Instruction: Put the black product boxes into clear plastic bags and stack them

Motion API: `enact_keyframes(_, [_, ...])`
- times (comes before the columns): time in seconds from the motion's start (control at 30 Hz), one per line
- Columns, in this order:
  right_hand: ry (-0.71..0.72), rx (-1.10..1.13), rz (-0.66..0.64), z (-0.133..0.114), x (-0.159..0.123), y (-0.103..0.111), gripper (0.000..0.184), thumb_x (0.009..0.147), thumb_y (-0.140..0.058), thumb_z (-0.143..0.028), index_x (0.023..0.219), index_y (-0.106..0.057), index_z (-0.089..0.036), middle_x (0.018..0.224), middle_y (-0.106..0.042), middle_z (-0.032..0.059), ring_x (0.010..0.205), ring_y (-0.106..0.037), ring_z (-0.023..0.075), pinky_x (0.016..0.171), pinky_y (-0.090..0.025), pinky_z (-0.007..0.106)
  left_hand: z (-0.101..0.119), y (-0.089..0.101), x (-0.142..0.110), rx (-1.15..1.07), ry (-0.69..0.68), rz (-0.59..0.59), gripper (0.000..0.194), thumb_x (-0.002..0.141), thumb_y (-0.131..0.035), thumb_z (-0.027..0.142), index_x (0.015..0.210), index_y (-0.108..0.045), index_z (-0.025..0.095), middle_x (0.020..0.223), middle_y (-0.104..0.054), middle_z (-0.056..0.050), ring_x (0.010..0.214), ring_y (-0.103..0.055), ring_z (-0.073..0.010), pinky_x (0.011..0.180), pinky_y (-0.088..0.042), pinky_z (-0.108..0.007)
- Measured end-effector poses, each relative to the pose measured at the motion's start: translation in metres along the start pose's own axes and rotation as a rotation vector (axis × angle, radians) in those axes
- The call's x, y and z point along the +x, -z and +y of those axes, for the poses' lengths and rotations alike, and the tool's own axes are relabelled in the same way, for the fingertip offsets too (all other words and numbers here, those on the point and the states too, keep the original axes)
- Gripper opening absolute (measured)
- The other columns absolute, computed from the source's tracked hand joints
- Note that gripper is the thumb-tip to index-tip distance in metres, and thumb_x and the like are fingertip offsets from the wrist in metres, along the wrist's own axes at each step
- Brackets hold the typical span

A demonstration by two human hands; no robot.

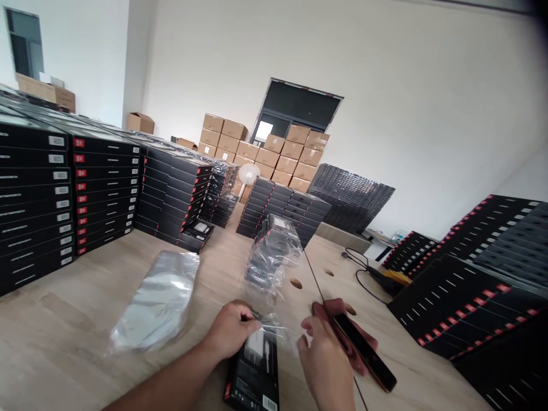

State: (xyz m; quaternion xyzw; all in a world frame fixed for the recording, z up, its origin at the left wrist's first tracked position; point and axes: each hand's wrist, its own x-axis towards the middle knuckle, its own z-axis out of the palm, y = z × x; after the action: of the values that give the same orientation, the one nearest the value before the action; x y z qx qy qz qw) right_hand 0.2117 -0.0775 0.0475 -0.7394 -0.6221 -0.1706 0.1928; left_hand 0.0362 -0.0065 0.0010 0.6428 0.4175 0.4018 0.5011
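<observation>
A flat black product box [253,374] lies on the wooden table [68,337] in front of me, its far end inside a clear plastic sleeve [274,326]. My left hand [231,330] pinches the sleeve's edge at the box's far left corner. My right hand [323,365] holds the sleeve's other side, fingers curled on the film. A dark phone [363,351] rests on a reddish cloth [331,311] just right of my right hand.
A pile of clear sleeves [156,302] lies to the left, a stack of bagged boxes [274,254] ahead. Tall stacks of black boxes [98,188] line the left; more [471,285] fill the right. A cable [363,274] crosses the table. Cardboard cartons [265,151] stand at the back wall.
</observation>
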Motion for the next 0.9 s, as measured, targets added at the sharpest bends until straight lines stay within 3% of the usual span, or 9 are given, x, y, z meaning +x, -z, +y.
enact_keyframes(0.1, [0.042,0.176,0.033,0.003,0.002,-0.002,0.010,0.078,-0.046,-0.023,0.078,-0.056,-0.022,0.080,-0.063,0.0048,0.073,-0.063,0.0207,0.064,-0.044,0.029,0.000,0.000,-0.001,-0.001,-0.012,-0.030,0.021,0.068,-0.062,0.035,0.066,-0.066,0.015,0.073,-0.062,-0.001,0.071,-0.054,-0.0152,0.065,-0.038,-0.023])
enact_keyframes(0.23, [0.068,0.443,-0.016,-0.004,0.003,-0.012,0.022,0.085,-0.045,-0.035,0.077,-0.060,-0.021,0.075,-0.066,0.0043,0.065,-0.062,0.0176,0.062,-0.047,0.027,-0.004,-0.002,-0.002,-0.055,-0.013,-0.116,0.016,0.065,-0.065,0.028,0.073,-0.068,0.015,0.081,-0.064,-0.002,0.071,-0.054,-0.0145,0.066,-0.039,-0.024])
enact_keyframes(0.3, [0.019,0.496,0.028,-0.001,0.004,-0.014,0.027,0.085,-0.045,-0.041,0.078,-0.061,-0.020,0.074,-0.067,0.0047,0.064,-0.062,0.0181,0.061,-0.047,0.027,-0.005,-0.001,-0.002,-0.177,0.036,-0.189,0.034,0.060,-0.065,0.019,0.094,-0.066,0.016,0.094,-0.064,-0.002,0.072,-0.055,-0.0132,0.067,-0.040,-0.023])
enact_keyframes(0.4, [-0.077,0.478,0.160,0.015,0.008,-0.014,0.030,0.083,-0.047,-0.045,0.080,-0.062,-0.019,0.073,-0.068,0.0057,0.064,-0.063,0.0198,0.063,-0.048,0.029,-0.003,0.008,-0.002,-0.422,0.165,-0.216,0.081,0.053,-0.068,0.009,0.129,-0.043,0.021,0.114,-0.058,-0.005,0.085,-0.058,-0.0152,0.074,-0.042,-0.025])
enact_keyframes(0.5, [-0.107,0.389,0.269,0.029,0.009,-0.013,0.028,0.081,-0.049,-0.043,0.081,-0.062,-0.018,0.076,-0.068,0.0068,0.067,-0.063,0.0208,0.067,-0.048,0.031,-0.001,0.023,0.000,-0.542,0.308,-0.213,0.076,0.048,-0.074,0.012,0.119,-0.048,0.015,0.101,-0.062,-0.006,0.085,-0.060,-0.0193,0.075,-0.044,-0.029])
enact_keyframes(0.57, [-0.054,0.377,0.231,0.030,0.009,-0.014,0.026,0.082,-0.049,-0.041,0.080,-0.062,-0.019,0.075,-0.066,0.0063,0.065,-0.062,0.0200,0.066,-0.047,0.031,0.000,0.030,0.001,-0.604,0.361,-0.316,0.061,0.045,-0.078,0.015,0.102,-0.056,0.013,0.088,-0.064,-0.004,0.080,-0.061,-0.0204,0.072,-0.045,-0.031])
enact_keyframes(0.67, [0.028,0.444,0.088,0.020,0.008,-0.020,0.024,0.082,-0.049,-0.038,0.076,-0.062,-0.020,0.071,-0.065,0.0049,0.062,-0.061,0.0187,0.063,-0.048,0.029,0.000,0.033,0.000,-0.567,0.393,-0.482,0.061,0.040,-0.081,0.016,0.097,-0.060,0.015,0.085,-0.064,-0.002,0.077,-0.061,-0.0202,0.069,-0.044,-0.031])
enact_keyframes(0.8, [0.083,0.578,-0.094,0.007,0.005,-0.024,0.022,0.083,-0.051,-0.036,0.077,-0.064,-0.019,0.070,-0.066,0.0039,0.062,-0.062,0.0178,0.061,-0.048,0.026,0.002,0.027,-0.003,-0.297,0.362,-0.452,0.065,0.039,-0.084,0.020,0.100,-0.061,0.017,0.086,-0.063,0.000,0.082,-0.059,-0.0208,0.071,-0.042,-0.030])
enact_keyframes(0.9, [0.083,0.620,-0.145,0.004,0.003,-0.023,0.023,0.083,-0.052,-0.037,0.076,-0.066,-0.019,0.069,-0.067,0.0040,0.063,-0.062,0.0176,0.060,-0.048,0.025,0.003,0.021,-0.003,-0.237,0.325,-0.393,0.066,0.038,-0.084,0.022,0.098,-0.058,0.014,0.083,-0.062,0.000,0.081,-0.058,-0.0211,0.070,-0.040,-0.030])
